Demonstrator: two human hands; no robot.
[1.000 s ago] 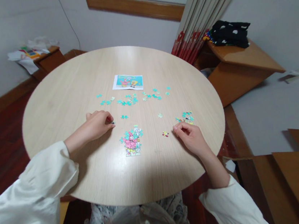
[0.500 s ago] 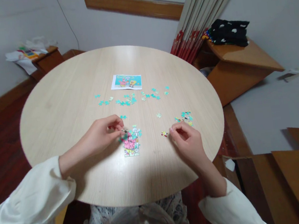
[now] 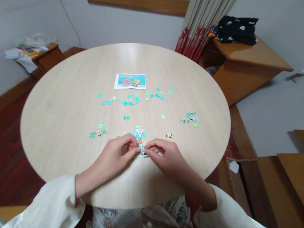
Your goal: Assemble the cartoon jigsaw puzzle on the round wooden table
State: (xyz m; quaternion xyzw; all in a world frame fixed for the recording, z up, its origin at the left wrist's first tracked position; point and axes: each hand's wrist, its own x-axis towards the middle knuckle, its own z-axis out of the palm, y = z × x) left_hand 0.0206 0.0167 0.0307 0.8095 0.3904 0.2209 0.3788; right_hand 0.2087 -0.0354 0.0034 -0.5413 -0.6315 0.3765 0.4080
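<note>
Movement had brought the bare left hand [image 3: 119, 151] and bare right hand [image 3: 166, 154] together around the flat, pink-and-turquoise, partly joined jigsaw patch [image 3: 140, 134], which lay towards the person's side of the pale, round, wood-grained tabletop [image 3: 56, 103]. 1.0 s earlier the 2 hands were well apart, the right near the multicoloured heap of loose pieces [image 3: 193, 119]. Now the left fingers hid most of the pink area, and the right fingertips met the patch's lower right edge, where a small, pale-and-dark jigsaw piece [image 3: 146, 155] showed that was not there before. By that sign, the work had probably passed from reaching to fitting, the left hand perhaps steadying the patch. Each grip had thumb and fingers close together; whether either was clamped on anything could not be told. With the left hand shifted, a yellow-and-turquoise cluster of loose pieces [image 3: 99, 132] lay uncovered on the left.
</note>
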